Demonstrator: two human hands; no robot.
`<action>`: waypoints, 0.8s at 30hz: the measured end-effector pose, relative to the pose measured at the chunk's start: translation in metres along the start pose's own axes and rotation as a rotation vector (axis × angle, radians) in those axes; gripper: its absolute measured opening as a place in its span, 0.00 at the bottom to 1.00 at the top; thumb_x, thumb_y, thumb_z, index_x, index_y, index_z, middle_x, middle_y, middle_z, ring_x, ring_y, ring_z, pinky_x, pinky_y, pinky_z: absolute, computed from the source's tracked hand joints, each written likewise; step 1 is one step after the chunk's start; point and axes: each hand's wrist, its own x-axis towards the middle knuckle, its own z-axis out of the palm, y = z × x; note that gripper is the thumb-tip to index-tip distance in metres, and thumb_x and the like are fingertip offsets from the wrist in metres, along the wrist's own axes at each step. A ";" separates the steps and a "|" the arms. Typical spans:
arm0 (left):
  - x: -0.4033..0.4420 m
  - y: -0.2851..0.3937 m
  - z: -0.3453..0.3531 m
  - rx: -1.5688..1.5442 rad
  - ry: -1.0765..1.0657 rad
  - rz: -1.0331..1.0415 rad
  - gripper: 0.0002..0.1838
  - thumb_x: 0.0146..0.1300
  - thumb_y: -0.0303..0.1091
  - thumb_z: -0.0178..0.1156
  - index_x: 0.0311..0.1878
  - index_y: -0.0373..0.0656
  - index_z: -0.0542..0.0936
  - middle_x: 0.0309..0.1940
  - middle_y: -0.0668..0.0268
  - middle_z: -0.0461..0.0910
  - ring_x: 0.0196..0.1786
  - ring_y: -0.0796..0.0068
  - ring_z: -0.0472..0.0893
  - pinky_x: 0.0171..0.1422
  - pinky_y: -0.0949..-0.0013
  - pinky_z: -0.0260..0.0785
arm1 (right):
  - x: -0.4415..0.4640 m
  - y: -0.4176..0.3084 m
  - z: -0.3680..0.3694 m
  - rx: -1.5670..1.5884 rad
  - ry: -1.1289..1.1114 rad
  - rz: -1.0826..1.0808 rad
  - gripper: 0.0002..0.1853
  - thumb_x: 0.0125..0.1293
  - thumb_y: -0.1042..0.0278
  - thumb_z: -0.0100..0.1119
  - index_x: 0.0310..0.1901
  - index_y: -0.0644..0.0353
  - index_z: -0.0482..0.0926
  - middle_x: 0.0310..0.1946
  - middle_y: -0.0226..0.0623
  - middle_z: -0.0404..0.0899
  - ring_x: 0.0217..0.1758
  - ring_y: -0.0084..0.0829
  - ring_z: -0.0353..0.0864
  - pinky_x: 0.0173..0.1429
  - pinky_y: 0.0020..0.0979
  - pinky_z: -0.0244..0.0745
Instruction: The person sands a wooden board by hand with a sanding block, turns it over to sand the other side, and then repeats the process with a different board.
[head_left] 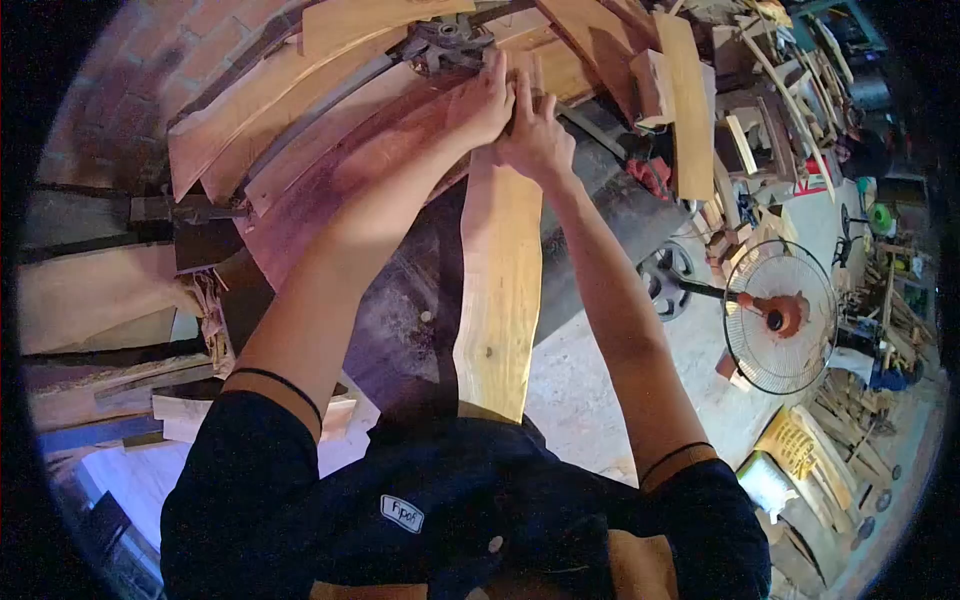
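Standing at the upper left is a brick wall (120, 95), and below it planks (100, 295) lie stacked. Next come curved slabs (300, 125), reaching near a dark metal part (445, 50). Just beside this part is the left hand (490, 108), its fingers pointing forward at the far end of the board (500, 290); whether it pinches, I cannot tell. The board lies lengthwise between the forearms, its near end at the dark shirt (470, 470). The right hand (537, 140), fingers slightly spread, is at the same far end; its grip also I cannot tell. Farther right stands a fan (775, 315), with a yellow sack (788, 445) below.
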 end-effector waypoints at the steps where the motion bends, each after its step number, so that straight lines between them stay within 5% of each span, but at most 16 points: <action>1: 0.002 -0.001 0.006 -0.080 0.019 -0.047 0.36 0.73 0.48 0.44 0.77 0.44 0.47 0.74 0.50 0.58 0.67 0.53 0.72 0.69 0.45 0.61 | -0.002 -0.002 -0.003 -0.059 0.035 -0.037 0.57 0.49 0.45 0.70 0.76 0.45 0.46 0.65 0.61 0.61 0.52 0.54 0.81 0.49 0.50 0.80; 7: -0.182 0.058 -0.015 -0.197 0.006 -0.076 0.33 0.73 0.41 0.46 0.76 0.38 0.50 0.65 0.47 0.69 0.61 0.46 0.74 0.61 0.42 0.64 | -0.186 -0.011 0.014 -0.059 0.115 -0.056 0.45 0.58 0.57 0.60 0.76 0.51 0.51 0.58 0.69 0.66 0.43 0.60 0.82 0.40 0.49 0.81; 13: -0.355 0.105 -0.033 -0.238 -0.140 -0.100 0.39 0.69 0.36 0.50 0.76 0.32 0.44 0.59 0.45 0.69 0.59 0.46 0.71 0.60 0.47 0.61 | -0.347 -0.018 0.010 0.071 -0.139 -0.013 0.47 0.54 0.62 0.62 0.76 0.51 0.51 0.50 0.55 0.69 0.41 0.55 0.81 0.31 0.46 0.81; 14: -0.353 0.103 -0.031 -0.211 -0.192 -0.086 0.40 0.69 0.37 0.51 0.76 0.30 0.44 0.61 0.43 0.68 0.62 0.45 0.70 0.61 0.47 0.60 | -0.345 -0.012 0.013 0.012 -0.188 -0.008 0.47 0.56 0.54 0.62 0.77 0.49 0.51 0.50 0.52 0.69 0.44 0.47 0.82 0.30 0.40 0.83; 17: -0.288 0.088 -0.019 -0.190 -0.148 0.001 0.37 0.71 0.36 0.47 0.75 0.29 0.44 0.70 0.38 0.58 0.70 0.41 0.63 0.65 0.45 0.58 | -0.283 -0.003 0.005 -0.049 -0.194 0.016 0.47 0.57 0.55 0.61 0.77 0.48 0.49 0.54 0.57 0.68 0.48 0.49 0.82 0.31 0.42 0.83; 21: -0.131 0.058 0.000 -0.086 0.104 0.098 0.34 0.71 0.42 0.48 0.75 0.36 0.52 0.67 0.44 0.65 0.68 0.47 0.67 0.67 0.46 0.59 | -0.134 0.016 -0.005 -0.151 0.021 -0.019 0.46 0.58 0.54 0.58 0.77 0.45 0.47 0.56 0.67 0.66 0.38 0.60 0.83 0.34 0.52 0.81; 23: -0.053 0.050 0.002 -0.068 0.012 -0.022 0.34 0.73 0.48 0.43 0.75 0.40 0.53 0.61 0.47 0.73 0.62 0.48 0.74 0.69 0.46 0.59 | -0.060 0.014 -0.022 -0.177 0.006 0.030 0.45 0.60 0.52 0.57 0.76 0.48 0.48 0.58 0.65 0.67 0.42 0.57 0.84 0.41 0.52 0.81; 24: -0.021 0.038 0.011 0.036 0.152 0.086 0.34 0.73 0.47 0.44 0.75 0.39 0.54 0.56 0.46 0.77 0.59 0.47 0.76 0.68 0.46 0.60 | -0.031 0.019 -0.023 -0.165 0.034 0.017 0.44 0.60 0.51 0.57 0.76 0.48 0.48 0.57 0.64 0.68 0.42 0.57 0.84 0.42 0.52 0.81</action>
